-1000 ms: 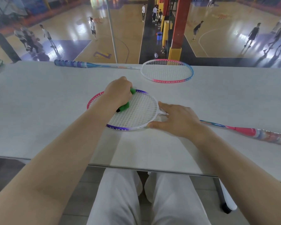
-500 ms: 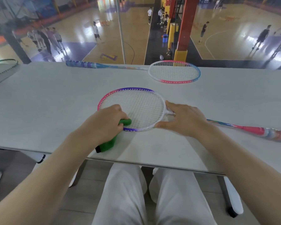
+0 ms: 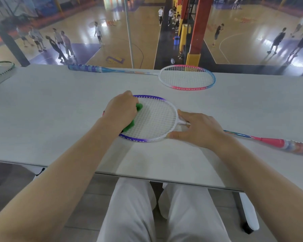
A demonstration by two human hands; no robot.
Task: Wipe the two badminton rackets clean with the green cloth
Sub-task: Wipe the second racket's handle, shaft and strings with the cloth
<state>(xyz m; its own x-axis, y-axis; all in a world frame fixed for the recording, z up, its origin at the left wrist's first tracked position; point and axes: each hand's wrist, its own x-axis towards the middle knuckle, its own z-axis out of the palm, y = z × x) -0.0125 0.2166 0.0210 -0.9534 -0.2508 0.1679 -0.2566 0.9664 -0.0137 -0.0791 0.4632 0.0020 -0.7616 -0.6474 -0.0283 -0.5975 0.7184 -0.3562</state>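
1. The right hand (image 3: 196, 130) lies flat, fingers straight, pressing the near racket (image 3: 154, 119) at its throat on the worktop (image 3: 42, 119).
2. The left hand (image 3: 121, 110) grips the green cloth (image 3: 138, 107) on its strings.
3. The far racket (image 3: 187, 78) lies near the worktop's back edge.

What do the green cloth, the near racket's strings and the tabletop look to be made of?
Green cloth: soft, fuzzy fabric, perhaps microfibre; it bunches in the left hand. Near racket: thin white synthetic-looking strings in a taut grid. Tabletop: matte pale grey, faintly grained, likely laminate.
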